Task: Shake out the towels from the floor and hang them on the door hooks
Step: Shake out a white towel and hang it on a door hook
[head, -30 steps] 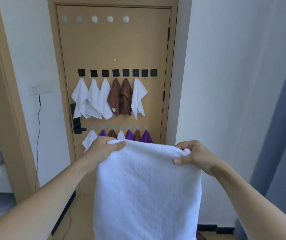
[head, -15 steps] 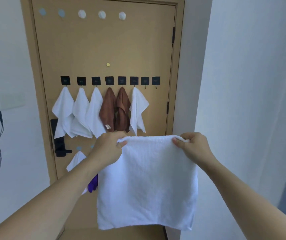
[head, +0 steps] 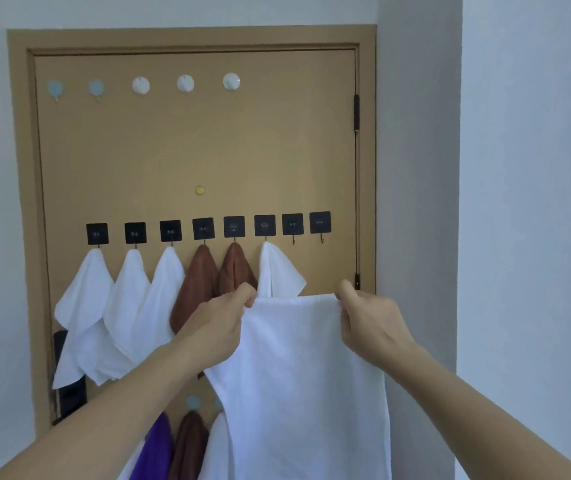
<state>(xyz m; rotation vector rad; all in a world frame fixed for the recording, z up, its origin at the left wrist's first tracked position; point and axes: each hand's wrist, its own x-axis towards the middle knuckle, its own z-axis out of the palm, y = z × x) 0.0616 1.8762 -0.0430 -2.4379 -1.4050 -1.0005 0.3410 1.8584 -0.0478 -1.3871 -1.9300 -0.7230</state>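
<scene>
White terry towel (head: 298, 386) hangs spread before the tan wooden door (head: 187, 150), below two bare black square hooks (head: 306, 224). Left hand (head: 220, 323) and right hand (head: 370, 323) each pinch a top corner.

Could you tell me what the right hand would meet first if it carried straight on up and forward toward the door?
Probably the empty black hook, seventh in the row, just above the right hand gripping the white towel. Depth is unclear, so it could reach bare door instead.
</scene>
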